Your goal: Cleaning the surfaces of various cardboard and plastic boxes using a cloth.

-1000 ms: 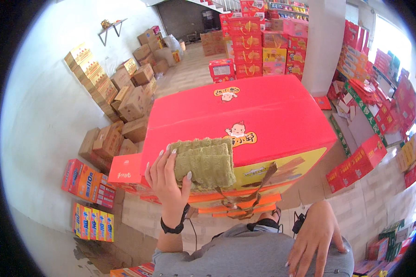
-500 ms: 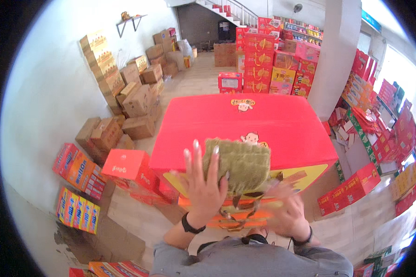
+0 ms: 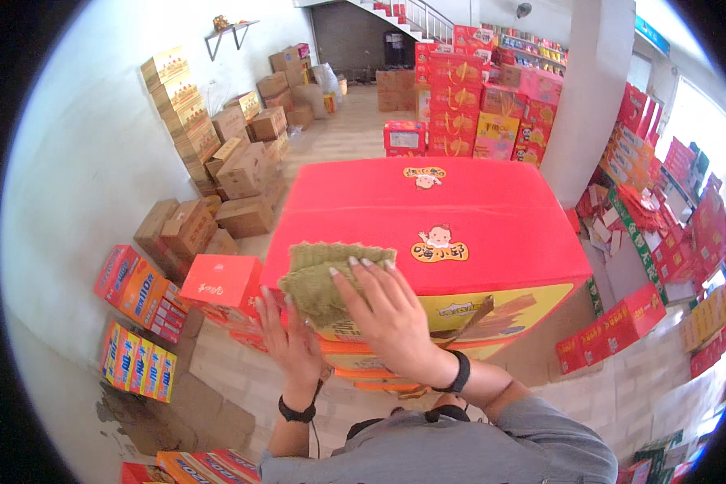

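We see the folded green cloth (image 3: 315, 284) on the red box (image 3: 500, 234), at its near left edge; we judge it light, soft and unbreakable, best held by a thick folded side. The right hand (image 3: 391, 321) lies flat upon it, fingers straight; the left hand (image 3: 293, 347), fingers spread, seems to grip nothing beside it.

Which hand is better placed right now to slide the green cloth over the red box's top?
The right hand, I'd judge: its fingers lie over the green cloth on the red box. The left hand is by the cloth's near left edge; whether it touches, I can't tell.
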{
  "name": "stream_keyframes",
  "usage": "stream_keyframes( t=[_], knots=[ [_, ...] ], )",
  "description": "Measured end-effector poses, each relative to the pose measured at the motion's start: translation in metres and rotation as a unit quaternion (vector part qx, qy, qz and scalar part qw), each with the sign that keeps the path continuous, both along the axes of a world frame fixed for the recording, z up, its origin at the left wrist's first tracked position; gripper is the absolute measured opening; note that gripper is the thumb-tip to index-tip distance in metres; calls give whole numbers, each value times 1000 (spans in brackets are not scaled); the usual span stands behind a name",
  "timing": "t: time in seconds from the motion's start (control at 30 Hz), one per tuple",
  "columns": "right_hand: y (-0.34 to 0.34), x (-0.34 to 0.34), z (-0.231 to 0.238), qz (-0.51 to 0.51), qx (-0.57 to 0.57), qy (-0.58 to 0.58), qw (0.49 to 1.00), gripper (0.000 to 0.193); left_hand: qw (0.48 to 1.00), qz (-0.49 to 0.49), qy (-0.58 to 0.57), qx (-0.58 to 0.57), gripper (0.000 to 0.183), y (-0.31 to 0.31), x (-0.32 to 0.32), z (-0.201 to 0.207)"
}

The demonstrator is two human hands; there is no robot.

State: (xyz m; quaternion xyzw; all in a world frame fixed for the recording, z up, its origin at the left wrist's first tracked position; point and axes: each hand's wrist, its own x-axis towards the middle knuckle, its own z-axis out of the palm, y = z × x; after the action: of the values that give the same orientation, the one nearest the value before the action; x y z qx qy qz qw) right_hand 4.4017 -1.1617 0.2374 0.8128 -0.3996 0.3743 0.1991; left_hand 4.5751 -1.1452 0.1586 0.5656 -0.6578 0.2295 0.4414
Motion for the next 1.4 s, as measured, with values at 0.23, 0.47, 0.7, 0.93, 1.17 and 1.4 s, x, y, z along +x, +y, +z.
stream_keyframes(
  t=[0.23, 0.47, 0.7, 0.93, 1.17, 1.4],
  knots=[
    [-1, 9, -5, 83, -4, -62, 995, 46, 994, -26, -78, -76, 67, 2, -7, -9],
    [-2, -45, 5, 39, 5, -47, 998, 37, 991, -131, -34, -6, 58, -4, -73, 23],
    [19, -117, 5, -15, 42, -116, 992, 23, 972, -211, -85, 60, 51, 4, -127, 73],
    [28, -199, -7, -33, -1, -141, 989, 20, 936, -321, -103, 101, 52, -4, -198, 92],
    [20, -258, -2, 35, 29, -183, 982, 24, 939, -292, -107, 146, 54, -1, -256, 108],
    [5, -278, -4, 181, 39, -172, 968, 34, 981, -158, -8, 109, 57, 20, -299, 91]
  ],
)
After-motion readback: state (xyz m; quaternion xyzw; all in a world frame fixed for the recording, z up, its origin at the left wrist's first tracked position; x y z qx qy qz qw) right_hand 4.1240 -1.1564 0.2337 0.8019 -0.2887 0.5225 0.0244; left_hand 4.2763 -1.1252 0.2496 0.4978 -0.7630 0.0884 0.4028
